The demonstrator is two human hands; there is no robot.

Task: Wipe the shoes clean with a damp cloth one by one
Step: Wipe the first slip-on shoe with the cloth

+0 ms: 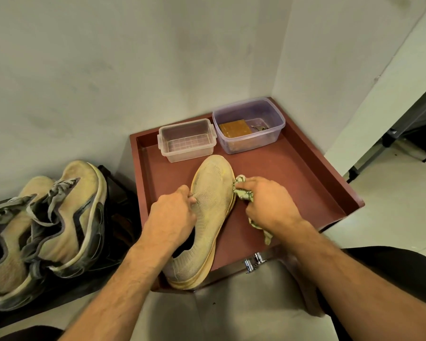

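Wiping a knit shoe in a red tray

The left hand point(172, 214) grips the shoe point(208, 212) at its upper; the right hand point(268, 204) clutches a damp cloth point(244, 193) pressed against the shoe's right side, in the tray point(305, 183).

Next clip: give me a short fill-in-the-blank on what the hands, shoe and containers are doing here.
1. The right hand presses a crumpled ____ against the side of the knit shoe.
2. The left hand grips that shoe at its ____ side.
3. The brown block lies in the ____ of the two containers, the rounded tub, not the clear box.
4. The shoe rests inside a ____-coloured tray.

Missing words: cloth; left; right; red-brown
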